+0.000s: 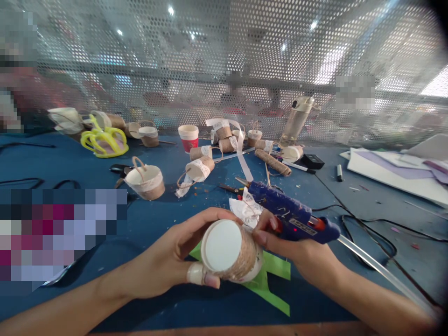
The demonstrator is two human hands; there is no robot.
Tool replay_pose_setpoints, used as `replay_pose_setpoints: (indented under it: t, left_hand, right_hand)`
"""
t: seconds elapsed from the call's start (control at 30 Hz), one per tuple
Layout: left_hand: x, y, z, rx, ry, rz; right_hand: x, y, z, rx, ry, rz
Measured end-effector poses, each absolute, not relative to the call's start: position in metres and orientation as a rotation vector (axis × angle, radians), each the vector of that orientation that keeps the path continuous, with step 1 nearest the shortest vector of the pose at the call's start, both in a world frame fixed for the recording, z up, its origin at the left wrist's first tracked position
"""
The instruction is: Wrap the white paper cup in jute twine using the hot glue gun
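Centrally, my left hand (170, 254) curls round a tilted, brown-wrapped paper cup (233, 249), white end facing me; my right hand (297, 249) grips a blue glue gun (280, 205), fingertips (260, 235) against the cup. Green strips (261, 285) lie beneath on the worktop (196, 308).

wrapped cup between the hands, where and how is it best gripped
Probably around the curved side of the wrapped cup, from the left, as the left hand does: thumb near, fingers over the far side. It is round and tipped, its white end facing the camera, and the right hand, holding the blue glue gun, crowds the right.
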State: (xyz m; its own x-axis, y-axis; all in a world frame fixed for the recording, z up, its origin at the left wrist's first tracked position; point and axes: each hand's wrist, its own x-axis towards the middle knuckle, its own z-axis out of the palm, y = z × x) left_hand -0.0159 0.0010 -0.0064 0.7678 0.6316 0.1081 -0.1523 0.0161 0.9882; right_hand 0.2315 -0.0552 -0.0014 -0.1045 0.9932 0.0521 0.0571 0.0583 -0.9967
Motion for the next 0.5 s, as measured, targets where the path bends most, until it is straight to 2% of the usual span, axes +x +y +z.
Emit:
replay_pose_setpoints:
  t: [0.27,0.5]
  left_hand:
    - [-0.02,0.003,-0.012,1.418,0.454,0.622]
    - [-0.006,0.004,-0.01,1.007,0.515,0.704]
  right_hand:
    - [0.229,-0.055,-0.006,-1.168,-1.285,1.197]
    - [0.23,-0.051,-0.003,-1.04,-1.285,1.201]
